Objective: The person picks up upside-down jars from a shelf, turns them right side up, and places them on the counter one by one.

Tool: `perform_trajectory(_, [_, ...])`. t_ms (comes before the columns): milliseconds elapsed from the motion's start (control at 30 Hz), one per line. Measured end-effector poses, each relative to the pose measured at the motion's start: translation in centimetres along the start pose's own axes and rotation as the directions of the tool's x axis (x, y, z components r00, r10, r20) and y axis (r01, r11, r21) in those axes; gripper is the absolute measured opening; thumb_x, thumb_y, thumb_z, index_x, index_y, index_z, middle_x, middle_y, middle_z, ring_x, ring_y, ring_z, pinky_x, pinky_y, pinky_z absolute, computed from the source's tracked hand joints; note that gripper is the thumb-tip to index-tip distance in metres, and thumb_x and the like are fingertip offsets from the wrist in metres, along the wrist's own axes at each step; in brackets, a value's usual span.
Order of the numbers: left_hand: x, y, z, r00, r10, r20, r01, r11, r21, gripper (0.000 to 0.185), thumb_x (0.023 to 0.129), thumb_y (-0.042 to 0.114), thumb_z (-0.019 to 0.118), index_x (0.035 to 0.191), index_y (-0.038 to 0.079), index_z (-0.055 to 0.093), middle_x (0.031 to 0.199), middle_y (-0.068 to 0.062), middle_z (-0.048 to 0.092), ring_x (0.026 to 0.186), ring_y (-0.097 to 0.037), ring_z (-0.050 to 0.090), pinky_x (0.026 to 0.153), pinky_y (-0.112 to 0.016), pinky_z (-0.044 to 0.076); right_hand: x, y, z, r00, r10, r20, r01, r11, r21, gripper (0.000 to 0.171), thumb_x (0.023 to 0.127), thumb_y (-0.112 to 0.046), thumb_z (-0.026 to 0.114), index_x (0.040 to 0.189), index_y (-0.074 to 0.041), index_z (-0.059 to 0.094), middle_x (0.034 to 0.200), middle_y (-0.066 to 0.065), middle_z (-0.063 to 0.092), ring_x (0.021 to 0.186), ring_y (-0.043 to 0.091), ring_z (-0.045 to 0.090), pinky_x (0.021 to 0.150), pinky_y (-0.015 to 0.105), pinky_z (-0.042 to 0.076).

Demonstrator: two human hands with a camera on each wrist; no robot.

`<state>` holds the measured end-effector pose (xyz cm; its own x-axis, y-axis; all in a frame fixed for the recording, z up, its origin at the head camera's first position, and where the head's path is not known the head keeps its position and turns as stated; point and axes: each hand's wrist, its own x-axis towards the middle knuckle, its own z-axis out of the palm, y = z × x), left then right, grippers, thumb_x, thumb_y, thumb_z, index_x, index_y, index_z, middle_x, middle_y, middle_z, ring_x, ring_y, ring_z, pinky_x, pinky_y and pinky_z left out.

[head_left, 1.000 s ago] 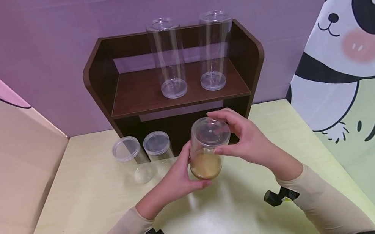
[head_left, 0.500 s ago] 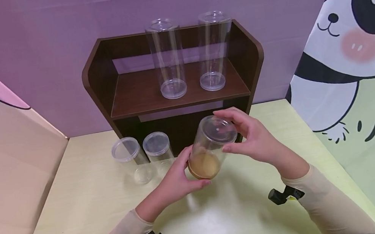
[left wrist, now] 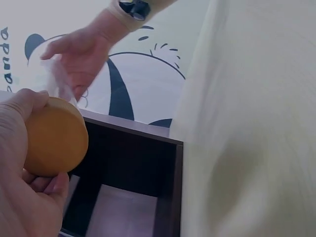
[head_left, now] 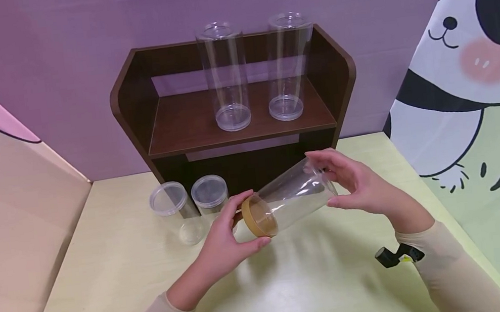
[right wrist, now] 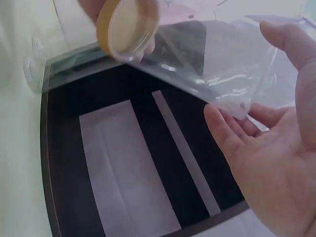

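Observation:
Between both hands, above the table, a clear plastic jar [head_left: 297, 191] with a gold lid [head_left: 253, 217] lies tilted nearly on its side. Its lid end points left and lower; its clear bottom end points right and higher. My left hand [head_left: 222, 243] grips the lid, thumb below and fingers above; in the left wrist view the lid's flat gold face [left wrist: 55, 138] shows. My right hand [head_left: 360, 185] holds the bottom end between thumb and fingers, also seen in the right wrist view around the clear base. Nothing shows inside the jar.
A dark brown shelf [head_left: 241, 139] stands at the back, bearing two tall clear jars [head_left: 229, 77] on its upper board. Left of the held jar, two shorter clear jars [head_left: 167, 200] with translucent lids stand on the pale table [head_left: 121, 281]. A panda-printed panel [head_left: 465, 67] borders the right side.
The jar has tipped from nearly upright to almost sideways, its clear end swinging right. My right hand moved right with it; my left hand turned slightly left with the lid.

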<state>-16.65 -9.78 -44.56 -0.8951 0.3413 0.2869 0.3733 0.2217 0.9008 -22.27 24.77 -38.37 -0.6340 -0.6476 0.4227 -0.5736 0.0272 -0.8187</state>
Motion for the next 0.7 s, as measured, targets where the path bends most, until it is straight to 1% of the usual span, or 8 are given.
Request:
perform_trajectory(33, [-0.1, 0.2, -0.1, 1.0, 0.006, -0.005, -0.006, 1.0, 0.004, 0.094, 0.082, 0.011, 0.1, 0.162, 0.018, 0.05, 0.153, -0.003, 0.057, 0.134, -0.026, 0.061, 0.121, -0.044, 0.05, -0.2, 0.0, -0.1, 1.0, 0.008, 0.012, -0.008, 1.0, 0.0, 0.086, 0.086, 0.021, 0.075, 0.162, 0.01, 0.037, 0.165, 0.0, 0.048, 0.148, 0.015, 0.051, 0.121, 0.025, 0.045])
perform_trajectory(133, [-0.3, 0.9, -0.6, 1.0, 0.021, -0.015, -0.021, 1.0, 0.011, 0.093, 0.082, 0.009, 0.1, 0.161, 0.018, 0.051, 0.155, -0.002, 0.057, 0.134, -0.026, 0.062, 0.121, -0.042, 0.051, -0.7, 0.1, -0.3, 0.998, 0.034, 0.043, -0.034, 0.999, 0.012, 0.09, 0.086, 0.021, 0.076, 0.165, 0.008, 0.034, 0.168, 0.002, 0.045, 0.15, 0.015, 0.049, 0.123, 0.026, 0.042])
perform_trajectory(300, [-0.5, 1.6, -1.5, 0.998, 0.058, -0.025, -0.057, 0.998, 0.009, 0.093, 0.082, 0.007, 0.099, 0.161, 0.017, 0.052, 0.155, -0.002, 0.057, 0.135, -0.027, 0.059, 0.118, -0.039, 0.052, -0.9, 0.0, -0.2, 0.994, 0.084, 0.063, -0.085, 0.996, 0.01, 0.093, 0.088, 0.017, 0.078, 0.168, 0.001, 0.033, 0.163, 0.006, 0.05, 0.149, 0.016, 0.05, 0.123, 0.024, 0.041])
perform_trajectory(433, [-0.5, 1.9, -2.1, 0.996, 0.081, -0.03, -0.081, 0.997, -0.013, 0.093, 0.082, 0.003, 0.098, 0.162, 0.018, 0.052, 0.155, -0.002, 0.055, 0.138, -0.027, 0.056, 0.12, -0.04, 0.051, -1.1, -0.2, 0.1, 0.992, 0.103, 0.067, -0.103, 0.995, 0.0, 0.092, 0.088, 0.017, 0.079, 0.167, 0.001, 0.034, 0.164, 0.006, 0.047, 0.148, 0.017, 0.051, 0.123, 0.027, 0.043])
perform_trajectory(633, [-0.4, 1.9, -2.8, 0.995, 0.099, -0.027, -0.1, 0.994, -0.052, 0.095, 0.081, -0.003, 0.095, 0.162, 0.013, 0.051, 0.157, -0.003, 0.053, 0.14, -0.028, 0.053, 0.12, -0.039, 0.05, -0.9, -0.3, 0.5, 0.991, 0.115, 0.072, -0.116, 0.993, 0.001, 0.092, 0.088, 0.016, 0.08, 0.166, 0.0, 0.035, 0.164, 0.009, 0.047, 0.147, 0.02, 0.052, 0.123, 0.03, 0.045])
perform_trajectory(700, [-0.3, 1.8, -2.9, 0.994, 0.105, -0.024, -0.106, 0.993, -0.054, 0.095, 0.081, -0.004, 0.095, 0.163, 0.014, 0.05, 0.158, -0.003, 0.053, 0.14, -0.028, 0.053, 0.119, -0.038, 0.051, -0.9, -0.2, 0.5, 0.991, 0.115, 0.073, -0.115, 0.993, -0.001, 0.092, 0.088, 0.016, 0.081, 0.166, -0.001, 0.035, 0.164, 0.009, 0.047, 0.147, 0.021, 0.051, 0.123, 0.031, 0.045])
